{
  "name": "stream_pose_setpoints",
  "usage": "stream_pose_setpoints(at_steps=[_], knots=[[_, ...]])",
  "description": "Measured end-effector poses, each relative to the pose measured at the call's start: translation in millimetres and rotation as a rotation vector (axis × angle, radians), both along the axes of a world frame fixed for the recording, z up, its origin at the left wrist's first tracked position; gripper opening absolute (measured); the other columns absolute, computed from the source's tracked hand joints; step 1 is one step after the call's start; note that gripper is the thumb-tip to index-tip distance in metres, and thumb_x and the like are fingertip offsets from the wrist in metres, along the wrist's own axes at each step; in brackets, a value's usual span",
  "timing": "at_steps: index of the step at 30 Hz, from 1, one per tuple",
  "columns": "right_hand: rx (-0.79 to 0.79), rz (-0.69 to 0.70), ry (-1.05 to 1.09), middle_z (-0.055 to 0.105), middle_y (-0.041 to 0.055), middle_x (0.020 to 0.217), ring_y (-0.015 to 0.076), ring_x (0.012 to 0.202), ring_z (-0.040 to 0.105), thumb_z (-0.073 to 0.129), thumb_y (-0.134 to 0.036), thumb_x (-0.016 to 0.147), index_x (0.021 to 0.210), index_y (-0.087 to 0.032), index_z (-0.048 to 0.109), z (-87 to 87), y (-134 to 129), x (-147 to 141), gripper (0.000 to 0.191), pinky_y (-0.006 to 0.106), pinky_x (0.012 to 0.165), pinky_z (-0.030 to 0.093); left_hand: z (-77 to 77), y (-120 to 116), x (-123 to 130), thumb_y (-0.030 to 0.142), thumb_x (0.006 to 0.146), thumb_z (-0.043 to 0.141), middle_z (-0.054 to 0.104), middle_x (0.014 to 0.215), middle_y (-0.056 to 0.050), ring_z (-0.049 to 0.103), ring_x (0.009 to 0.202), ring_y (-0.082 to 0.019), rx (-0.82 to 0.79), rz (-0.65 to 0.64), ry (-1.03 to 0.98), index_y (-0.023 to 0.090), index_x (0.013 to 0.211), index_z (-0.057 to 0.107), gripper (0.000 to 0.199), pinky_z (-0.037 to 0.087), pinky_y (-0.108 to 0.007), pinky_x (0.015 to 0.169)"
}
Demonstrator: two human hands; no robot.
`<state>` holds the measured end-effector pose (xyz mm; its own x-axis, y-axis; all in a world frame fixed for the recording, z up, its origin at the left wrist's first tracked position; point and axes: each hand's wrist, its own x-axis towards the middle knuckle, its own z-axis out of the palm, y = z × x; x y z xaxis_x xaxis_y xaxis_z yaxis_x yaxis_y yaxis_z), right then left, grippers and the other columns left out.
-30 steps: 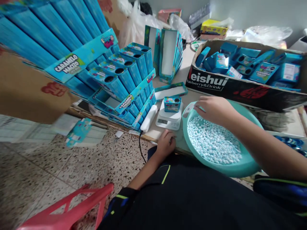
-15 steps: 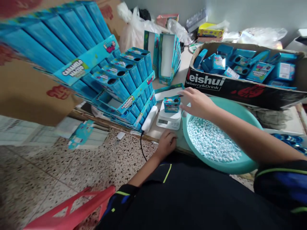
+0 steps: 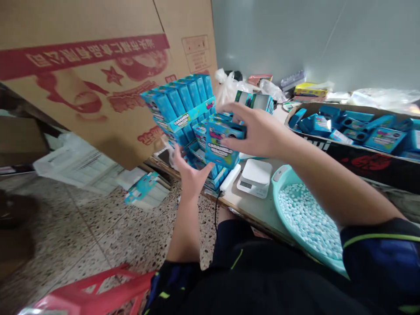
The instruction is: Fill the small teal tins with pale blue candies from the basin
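My right hand (image 3: 254, 129) grips a blue candy box (image 3: 220, 146) from above, thumb on its printed front. It holds the box over the front of the stacked display trays (image 3: 197, 114), which bear rows of similar blue boxes. Beside the trays, my left hand (image 3: 192, 175) is open, thumb and fingers spread around the near corner. Whether its fingertips touch a tray I cannot tell. A white digital scale (image 3: 255, 177) lies to the right of the trays. Next to it stands a turquoise basin (image 3: 278, 199) of small pale-blue and white candies (image 3: 303, 216).
A black carton (image 3: 357, 159) of blue boxes stands at the right. Behind the trays rises a large cardboard box (image 3: 131, 87). A white bar-shaped device (image 3: 230, 177) with a black cable lies at the table edge. A red plastic stool (image 3: 98, 291) is at lower left.
The candy box has left the scale and is now in my right hand, over the trays at the left. My left hand has moved from the table edge up to the trays. The view has shifted.
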<state>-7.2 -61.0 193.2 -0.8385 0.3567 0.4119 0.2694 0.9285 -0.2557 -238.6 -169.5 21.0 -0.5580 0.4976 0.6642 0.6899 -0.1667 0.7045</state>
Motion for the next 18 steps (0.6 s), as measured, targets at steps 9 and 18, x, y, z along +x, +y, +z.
stream_pose_setpoints(at_steps=[9,18], knots=[[0.305,0.047,-0.027,0.064,0.0112,0.130,0.0198,0.083,0.058,0.043,-0.040,0.104,0.155,-0.030,0.053,-25.4,-14,-106,0.053,0.033,0.063,0.025,-12.0,18,5,0.037,0.063,0.098,0.057,0.142,-0.019,0.059,0.135,-0.035,0.063,0.020,-0.113,0.020,0.154,0.041,0.109,0.050,-0.053,0.116],[0.301,0.022,-0.110,0.073,0.0125,0.105,0.0289,0.097,0.060,0.046,-0.040,0.101,0.137,-0.023,0.070,-27.6,0,-105,0.047,0.043,0.090,0.034,-22.8,20,4,0.049,0.059,0.097,0.052,0.142,-0.021,0.057,0.132,-0.039,0.030,0.115,-0.042,0.018,0.157,0.039,0.118,0.047,-0.060,0.115]])
